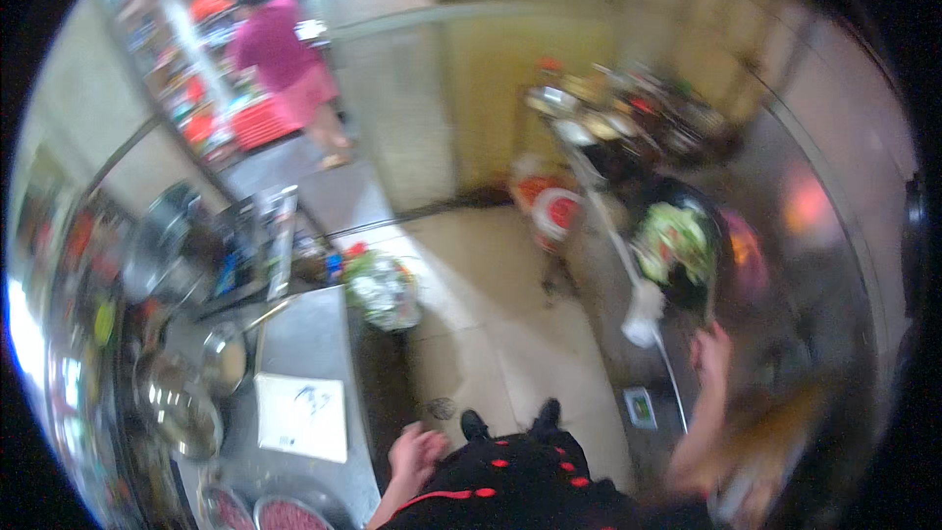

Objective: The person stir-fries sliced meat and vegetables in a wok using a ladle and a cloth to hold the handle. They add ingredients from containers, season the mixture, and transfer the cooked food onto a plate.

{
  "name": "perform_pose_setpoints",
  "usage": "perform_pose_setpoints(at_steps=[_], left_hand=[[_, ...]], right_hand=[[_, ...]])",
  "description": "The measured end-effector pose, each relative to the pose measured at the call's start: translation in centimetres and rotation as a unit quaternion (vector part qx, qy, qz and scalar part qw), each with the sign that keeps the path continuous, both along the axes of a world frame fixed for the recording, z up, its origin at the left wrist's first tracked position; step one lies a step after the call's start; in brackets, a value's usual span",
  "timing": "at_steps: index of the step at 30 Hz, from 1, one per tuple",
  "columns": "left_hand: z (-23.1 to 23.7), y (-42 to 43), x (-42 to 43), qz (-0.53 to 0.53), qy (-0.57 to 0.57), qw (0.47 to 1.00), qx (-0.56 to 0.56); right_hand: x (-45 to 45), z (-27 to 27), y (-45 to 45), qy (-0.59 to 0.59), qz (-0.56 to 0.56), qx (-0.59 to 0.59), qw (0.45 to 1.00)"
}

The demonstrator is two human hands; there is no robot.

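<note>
At the stove on the right, my right hand (710, 355) is closed around the thin handle of a cooking utensil (712, 294), probably a ladle or spatula. Its far end reaches into a dark wok (681, 195) and cannot be made out. Chopped green vegetables (673, 239) with some red bits lie in the wok, blurred. Flames (747, 246) glow at the wok's right side. My left hand (418, 451) hangs by my dark jacket, beside the steel counter, its fingers curled in and nothing visible in it. A white cloth (644, 315) lies on the stove's front edge, left of my right hand.
Seasoning containers (578, 131) stand beyond the wok. Below them is a red-and-white bucket (556, 213). The steel counter (305, 331) holds a white sheet (302, 416), metal bowls (184, 419) and reddish food (291, 514). A foil-covered bundle (383, 291) sits past it. A person (283, 59) stands beyond the doorway.
</note>
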State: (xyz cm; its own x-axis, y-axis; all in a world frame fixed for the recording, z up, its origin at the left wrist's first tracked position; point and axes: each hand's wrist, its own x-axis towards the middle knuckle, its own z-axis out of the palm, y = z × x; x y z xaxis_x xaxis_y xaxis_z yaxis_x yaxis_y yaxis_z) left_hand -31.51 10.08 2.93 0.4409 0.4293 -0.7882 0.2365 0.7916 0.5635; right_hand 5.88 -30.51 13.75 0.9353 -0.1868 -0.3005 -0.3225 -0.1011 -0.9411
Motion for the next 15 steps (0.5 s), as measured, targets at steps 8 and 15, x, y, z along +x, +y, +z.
perform_pose_setpoints(at_steps=[8, 15], left_hand=[[5.8, -9.2, 26.2, -0.413, -0.231, 0.82, -0.322], [7.1, -18.4, 39.7, -0.348, -0.184, 0.687, -0.611]], right_hand=[[-9.0, 2.6, -3.1, -0.037, 0.146, -0.278, 0.949], [-9.2, 4.3, -3.5, 0.105, 0.143, -0.153, 0.972]])
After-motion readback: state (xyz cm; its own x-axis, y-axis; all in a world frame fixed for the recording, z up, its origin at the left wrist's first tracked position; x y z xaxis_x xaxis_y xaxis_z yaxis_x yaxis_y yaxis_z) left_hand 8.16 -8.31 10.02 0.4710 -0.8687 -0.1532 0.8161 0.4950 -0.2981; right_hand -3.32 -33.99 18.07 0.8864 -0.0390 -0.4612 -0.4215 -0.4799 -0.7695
